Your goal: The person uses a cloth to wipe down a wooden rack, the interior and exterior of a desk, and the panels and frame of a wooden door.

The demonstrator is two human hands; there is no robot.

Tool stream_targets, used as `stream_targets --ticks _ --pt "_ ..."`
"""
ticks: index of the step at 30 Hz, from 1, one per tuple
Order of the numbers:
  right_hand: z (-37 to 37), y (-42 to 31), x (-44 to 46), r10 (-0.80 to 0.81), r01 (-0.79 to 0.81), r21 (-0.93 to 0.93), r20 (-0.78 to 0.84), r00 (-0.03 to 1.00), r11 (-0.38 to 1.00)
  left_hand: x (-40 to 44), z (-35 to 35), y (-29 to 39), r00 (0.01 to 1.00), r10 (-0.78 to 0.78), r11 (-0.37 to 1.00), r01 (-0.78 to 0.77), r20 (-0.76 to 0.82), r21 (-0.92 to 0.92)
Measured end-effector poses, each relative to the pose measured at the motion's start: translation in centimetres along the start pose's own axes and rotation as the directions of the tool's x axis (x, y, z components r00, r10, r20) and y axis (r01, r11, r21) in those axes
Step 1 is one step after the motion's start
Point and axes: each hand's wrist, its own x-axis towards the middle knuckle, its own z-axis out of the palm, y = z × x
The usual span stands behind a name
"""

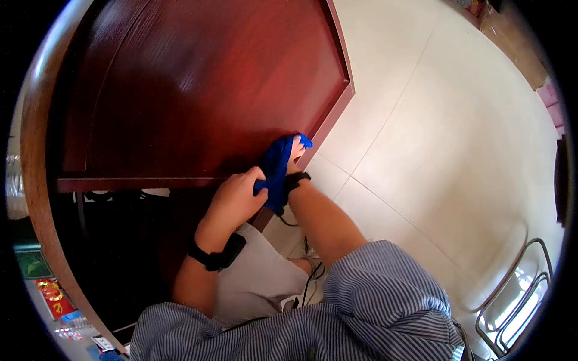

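Note:
A bunched blue cloth (277, 171) lies over the near right edge of the dark red wooden desk (223, 90). My left hand (238, 192) has its thumb and fingers closed on the cloth's left side. At the desk's corner edge, my right hand (296, 155) is partly wrapped in the same cloth, which hides most of its fingers; those that show are bent against it. A black watch (220, 253) is on my left wrist, and a dark band (296, 180) circles the right one.
Pale floor tiles (409, 138) spread to the right of the desk. A metal-framed chair (518, 301) stands at lower right. Dark cables (310, 283) hang beside my legs. Colourful packages (54, 298) sit at far left, and a cardboard box (512, 42) is at upper right.

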Motion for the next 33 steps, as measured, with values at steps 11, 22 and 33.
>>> stream_targets --ticks 11,22,33 --pt "14.6 -19.7 5.9 -0.568 0.551 -0.223 -0.019 0.822 0.804 4.8 0.2 2.5 0.919 0.123 0.992 -0.117 -0.375 0.04" --pt "24.6 -21.2 -14.3 -0.575 0.894 0.167 0.714 -0.4 -0.416 2.5 -1.6 5.3 0.844 0.247 0.962 -0.271 -0.475 0.019" --pt "7.5 -21.2 2.7 -0.964 0.819 -0.558 0.264 0.023 -0.133 5.7 4.6 0.6 0.976 0.122 0.983 -0.095 -0.178 0.155"
